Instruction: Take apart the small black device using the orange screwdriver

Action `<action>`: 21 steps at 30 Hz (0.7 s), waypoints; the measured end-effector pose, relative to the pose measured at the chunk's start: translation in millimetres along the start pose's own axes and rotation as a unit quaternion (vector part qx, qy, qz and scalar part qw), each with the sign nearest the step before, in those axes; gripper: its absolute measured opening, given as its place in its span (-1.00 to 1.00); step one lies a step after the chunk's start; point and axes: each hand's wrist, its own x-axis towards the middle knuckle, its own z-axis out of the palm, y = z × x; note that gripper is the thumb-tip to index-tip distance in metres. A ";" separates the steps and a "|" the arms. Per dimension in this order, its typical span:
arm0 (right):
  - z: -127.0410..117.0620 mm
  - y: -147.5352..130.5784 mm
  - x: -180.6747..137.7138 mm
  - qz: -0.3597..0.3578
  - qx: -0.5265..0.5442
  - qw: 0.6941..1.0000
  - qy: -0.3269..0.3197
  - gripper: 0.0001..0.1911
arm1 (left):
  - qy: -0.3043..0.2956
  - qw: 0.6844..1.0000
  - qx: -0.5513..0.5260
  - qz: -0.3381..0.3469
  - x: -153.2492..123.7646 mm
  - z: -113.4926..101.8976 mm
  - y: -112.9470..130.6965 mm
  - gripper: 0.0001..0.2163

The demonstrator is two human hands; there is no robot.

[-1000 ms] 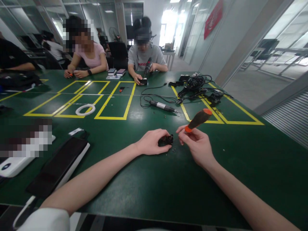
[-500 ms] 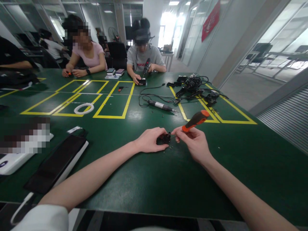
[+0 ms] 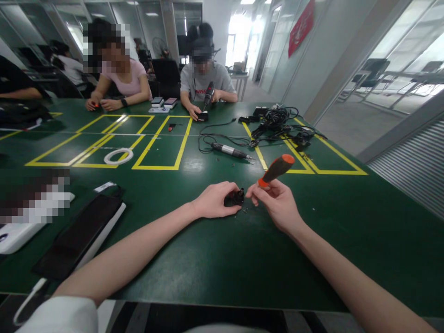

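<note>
My left hand [image 3: 218, 200] curls its thumb and fingers around a small black part [image 3: 238, 198] resting on the green table [image 3: 194, 259]. What kind of part it is I cannot make out. Just to the right, my right hand [image 3: 279, 203] grips a screwdriver [image 3: 277, 170] with a black and orange handle, which leans up and to the right. The screwdriver's tip is hidden or too fine to see near the black part. A few tiny metal bits, like screws [image 3: 245, 211], lie on the table between my hands.
Beyond my hands lies a corded electric screwdriver [image 3: 229, 150]. A heap of black cables [image 3: 277, 119] is at the back right. A white ring [image 3: 118, 156] and yellow tape rectangles mark the left. Near my left forearm is a black phone-like slab [image 3: 79, 231]. Two people [image 3: 208, 83] work opposite.
The screwdriver handle has shifted slightly left and tilts a little differently in my right hand. My left hand keeps its hold on the black part. The whole view has shifted slightly.
</note>
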 end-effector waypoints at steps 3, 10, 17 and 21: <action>-0.4 -0.6 1.4 -0.002 -0.017 1.000 0.007 -0.64 | -0.001 1.000 0.003 0.003 -0.5 -0.2 -0.1 -0.75; 0.9 -1.3 0.7 0.003 0.002 1.000 -0.003 -0.58 | 0.005 1.000 -0.006 -0.002 -0.8 -1.3 1.8 -0.71; -1.1 -0.9 2.0 -0.004 -0.030 0.999 0.020 -0.62 | 0.011 1.000 -0.004 -0.006 -0.4 -1.2 1.9 -0.78; -0.3 0.0 1.3 -0.001 -0.003 1.000 0.006 -0.62 | 0.008 1.000 0.000 -0.013 -0.5 -1.0 2.5 -0.77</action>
